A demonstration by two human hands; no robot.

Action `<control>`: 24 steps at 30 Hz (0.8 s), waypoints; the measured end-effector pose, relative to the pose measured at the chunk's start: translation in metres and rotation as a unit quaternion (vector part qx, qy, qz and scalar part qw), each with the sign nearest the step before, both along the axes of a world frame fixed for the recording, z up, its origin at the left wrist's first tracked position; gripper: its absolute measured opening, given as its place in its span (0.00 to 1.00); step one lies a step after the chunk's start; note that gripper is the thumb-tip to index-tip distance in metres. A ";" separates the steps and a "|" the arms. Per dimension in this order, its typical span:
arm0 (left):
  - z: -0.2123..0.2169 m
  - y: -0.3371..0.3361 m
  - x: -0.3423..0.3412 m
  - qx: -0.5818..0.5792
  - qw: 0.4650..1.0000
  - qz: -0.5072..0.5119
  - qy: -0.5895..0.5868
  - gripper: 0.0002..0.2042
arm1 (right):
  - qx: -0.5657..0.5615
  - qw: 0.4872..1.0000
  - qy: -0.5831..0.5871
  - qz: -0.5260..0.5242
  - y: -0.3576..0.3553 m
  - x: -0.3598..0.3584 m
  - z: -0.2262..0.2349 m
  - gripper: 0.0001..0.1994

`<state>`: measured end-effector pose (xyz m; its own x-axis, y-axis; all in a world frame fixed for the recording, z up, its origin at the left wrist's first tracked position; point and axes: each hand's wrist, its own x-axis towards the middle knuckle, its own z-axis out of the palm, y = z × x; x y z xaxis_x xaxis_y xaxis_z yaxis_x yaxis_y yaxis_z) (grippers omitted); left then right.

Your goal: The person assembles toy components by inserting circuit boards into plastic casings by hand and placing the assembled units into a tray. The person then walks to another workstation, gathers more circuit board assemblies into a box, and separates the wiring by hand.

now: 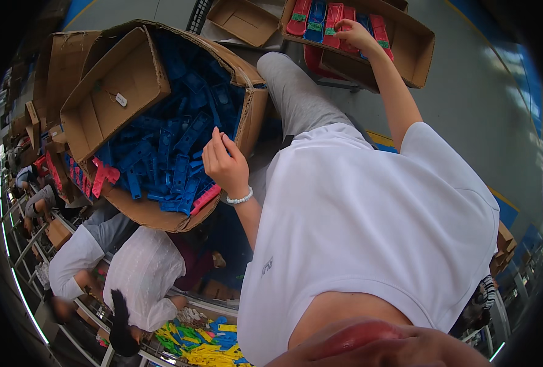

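1. Right arm [400,98]: reaching well out from the shoulder, bare below a short white sleeve [427,144]; elbow only slightly bent.
2. Right hand [358,38]: at far reach, back of hand up; fingers [343,24] bent and pointing to the person's left. Grip unclear at this size.
3. Left forearm [249,221]: only a short length visible, the rest hidden by the torso [357,220]; hand nearer the body than the right one.
4. Left wrist [240,197]: pale beaded bracelet [241,199] around it.
5. Left hand [227,165]: raised, fingers [217,147] close together, loosely curled; palm hidden.
6. Hands well apart.
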<state>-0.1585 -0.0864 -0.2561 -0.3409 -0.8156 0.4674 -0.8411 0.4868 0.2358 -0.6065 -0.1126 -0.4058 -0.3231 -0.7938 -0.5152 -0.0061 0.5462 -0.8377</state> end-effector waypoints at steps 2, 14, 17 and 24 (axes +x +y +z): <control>-0.002 -0.001 -0.001 0.001 1.000 -0.001 0.002 0.09 | -0.025 0.996 0.089 -0.006 -0.001 0.002 -0.004 0.13; 0.001 -0.001 0.000 -0.003 1.000 -0.003 0.002 0.09 | -0.043 0.987 0.153 0.000 0.000 0.011 -0.008 0.12; 0.002 -0.001 -0.001 -0.005 1.000 -0.009 0.003 0.09 | -0.085 0.975 0.205 0.029 -0.001 0.003 -0.024 0.12; 0.002 -0.001 0.001 -0.008 1.000 -0.007 0.003 0.09 | -0.070 0.942 0.263 0.197 0.008 0.004 -0.004 0.10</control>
<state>-0.1576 -0.0870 -0.2544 -0.3488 -0.8036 0.4823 -0.8332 0.5015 0.2329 -0.6029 -0.1042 -0.4103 -0.1702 -0.9540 -0.2468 -0.6197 0.2984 -0.7259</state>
